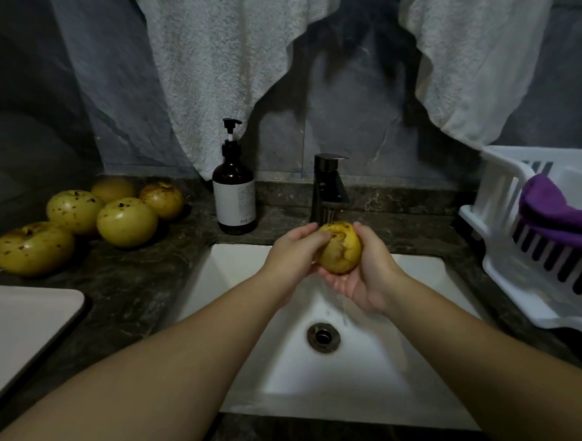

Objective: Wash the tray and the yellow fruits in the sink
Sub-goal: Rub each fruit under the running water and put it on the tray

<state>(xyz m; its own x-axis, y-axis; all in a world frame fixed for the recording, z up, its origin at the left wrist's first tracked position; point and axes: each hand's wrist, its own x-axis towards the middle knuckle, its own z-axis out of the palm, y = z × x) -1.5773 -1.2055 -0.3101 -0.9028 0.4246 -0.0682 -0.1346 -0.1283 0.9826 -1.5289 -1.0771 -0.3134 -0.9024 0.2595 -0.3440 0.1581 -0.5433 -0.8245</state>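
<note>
Rinsing one yellow fruit (339,248) under the running faucet (328,188), both hands at work above the white sink (409,373). Right hand (363,275) cups the fruit from below and at its 3 o'clock side, fingers curled round it; left hand (290,253) grips it from 9 o'clock, thumb and fingertips pressed against the spotted skin, likely rubbing. Water runs off the palms toward the drain (323,337). Step in hand: fruit washing, probably early, since five more spotted fruits (126,221) sit unwashed-looking on the dark counter at 9 to 10 o'clock from the sink. The tray (22,329) lies on the counter at 8 o'clock, near the frame's left edge; whether it is already washed cannot be told. Next move calls for turning the fruit to reach the far side, then setting it somewhere clean. A white dish rack (501,211) holding a purple cloth (554,213) stands at 3 o'clock. A brown pump bottle (234,192) stands just left of the faucet, between sink and fruit pile, and could be knocked when reaching across. Grey towels (222,69) hang above.
</note>
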